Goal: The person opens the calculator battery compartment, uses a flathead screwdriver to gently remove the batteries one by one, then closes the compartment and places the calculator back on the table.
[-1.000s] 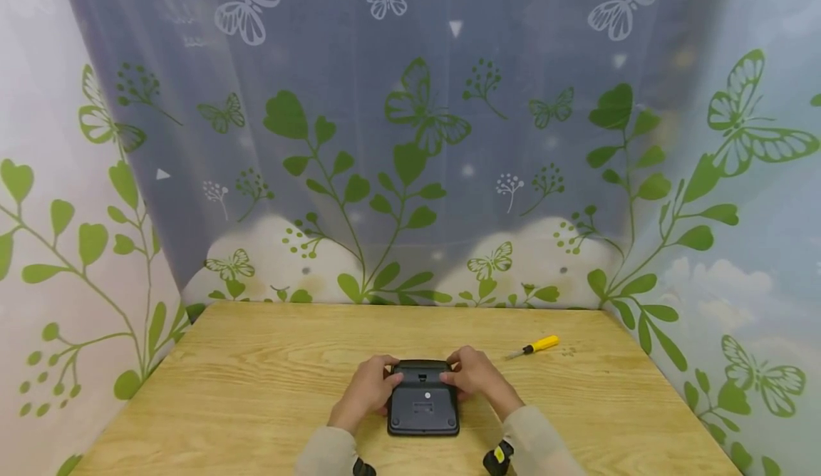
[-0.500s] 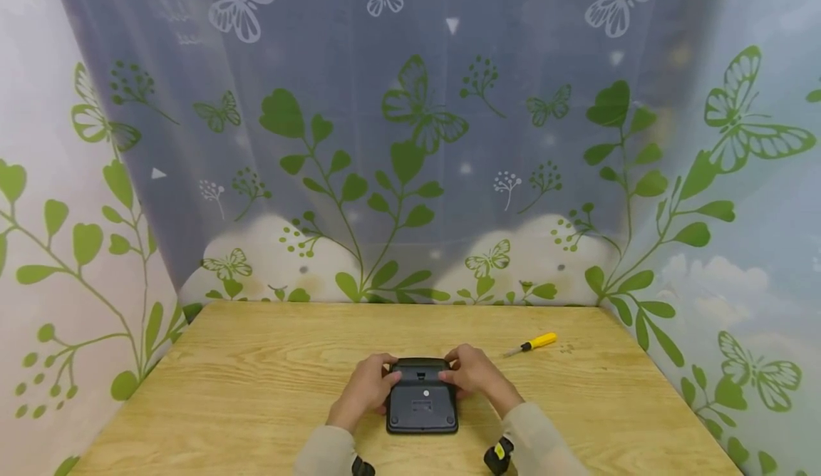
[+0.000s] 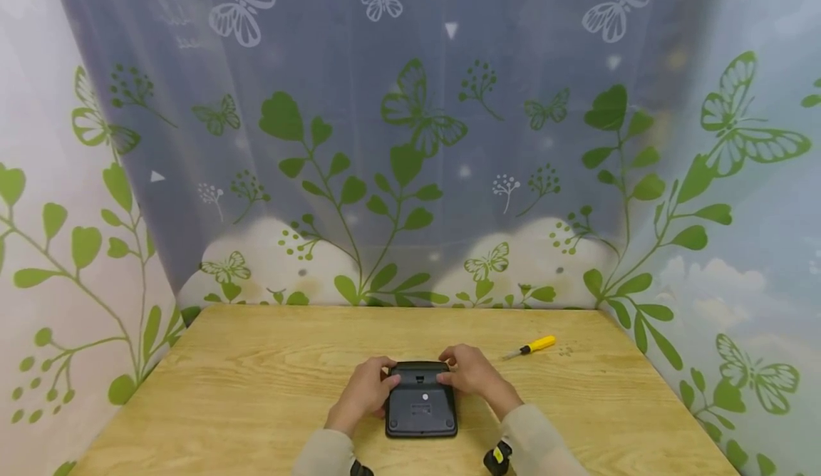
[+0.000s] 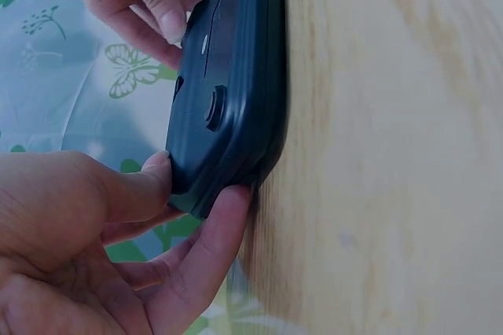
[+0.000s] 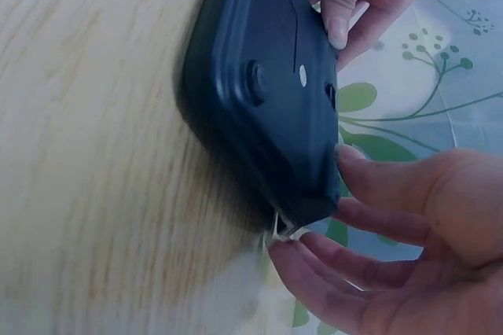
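Note:
A black desk calculator [image 3: 421, 414] lies back up on the wooden table, its small feet and label showing in the head view. My left hand [image 3: 368, 390] grips its far left corner, thumb on the back and fingers at the side. At the far right corner, my right hand [image 3: 471, 371] pinches the casing [image 5: 287, 127] with the thumb on top and fingertips at the edge. A thin pale gap shows between the casing halves beside those fingertips in the right wrist view. The calculator's front face is hidden.
A yellow-handled screwdriver [image 3: 535, 345] lies on the wooden table [image 3: 269, 362] to the right, beyond my right hand. Beside its handle are several tiny pieces [image 3: 566, 351], probably screws. A patterned curtain [image 3: 359, 141] hangs behind the table's far edge.
The fingers of my right hand have shifted slightly left and upward at the calculator's far right corner. My left hand keeps its grip, and the screwdriver stays in place.

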Demonstrator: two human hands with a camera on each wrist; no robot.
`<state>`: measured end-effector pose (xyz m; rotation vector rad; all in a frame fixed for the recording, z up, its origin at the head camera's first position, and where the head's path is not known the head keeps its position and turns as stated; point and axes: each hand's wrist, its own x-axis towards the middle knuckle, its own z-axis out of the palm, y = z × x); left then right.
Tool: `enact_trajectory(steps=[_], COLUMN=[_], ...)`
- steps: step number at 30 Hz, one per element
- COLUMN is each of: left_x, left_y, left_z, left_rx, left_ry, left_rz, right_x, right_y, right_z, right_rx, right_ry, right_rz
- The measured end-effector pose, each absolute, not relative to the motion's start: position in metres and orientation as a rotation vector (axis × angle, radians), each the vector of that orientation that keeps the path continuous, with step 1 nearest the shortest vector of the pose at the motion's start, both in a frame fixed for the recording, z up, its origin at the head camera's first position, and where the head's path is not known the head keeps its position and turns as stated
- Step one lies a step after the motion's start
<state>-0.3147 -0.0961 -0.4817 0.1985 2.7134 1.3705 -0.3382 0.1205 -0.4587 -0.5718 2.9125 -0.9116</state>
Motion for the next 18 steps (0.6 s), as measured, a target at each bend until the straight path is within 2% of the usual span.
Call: enact_trajectory(steps=[7,18], left_x=[-0.316,-0.314], left_y=[-0.096,-0.097], left_z=[-0.482,-0.482], left_rx=[0.158,0.212], left_ry=[2.694,2.700], left_rz=[1.364,1.396], right_x=[-0.339,-0.337], right_y=[0.112,0.101], right_z=[-0.460,-0.458], right_rx=[-0.769,-0.918], right_ry=[2.974,2.971], right_rz=[-0.927,-0.878])
